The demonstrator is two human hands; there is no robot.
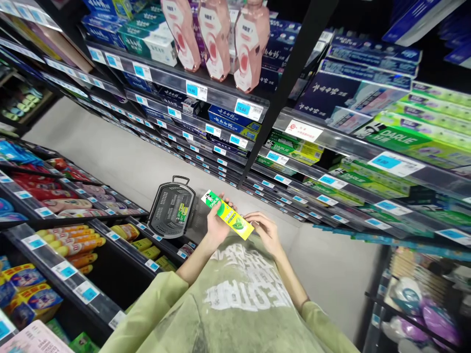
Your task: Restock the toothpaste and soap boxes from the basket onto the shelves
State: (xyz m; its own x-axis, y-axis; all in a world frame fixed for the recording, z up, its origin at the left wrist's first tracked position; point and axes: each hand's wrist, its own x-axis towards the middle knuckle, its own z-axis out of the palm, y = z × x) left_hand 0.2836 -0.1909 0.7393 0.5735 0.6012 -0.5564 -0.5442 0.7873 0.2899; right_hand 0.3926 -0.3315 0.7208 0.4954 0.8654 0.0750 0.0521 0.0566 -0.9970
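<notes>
A green and yellow Darlie toothpaste box (232, 219) is held in front of my chest, slanting down to the right. My left hand (218, 223) is wrapped round its upper left part, thumb on the front and fingertips behind. At the box's lower right end is my right hand (265, 228), its fingers bent and pinched at the box's edge. Below on the floor, to the left of my hands, stands a black shopping basket (162, 208) with a green and yellow package (183, 212) inside.
Tall toothpaste shelves (228, 100) with pink bottles (250, 46) run across the front and right. Stocked shelves (47, 252) are close on the left, and a rack with purple and white goods (415, 314) stands at lower right. Grey floor (121, 142) lies between.
</notes>
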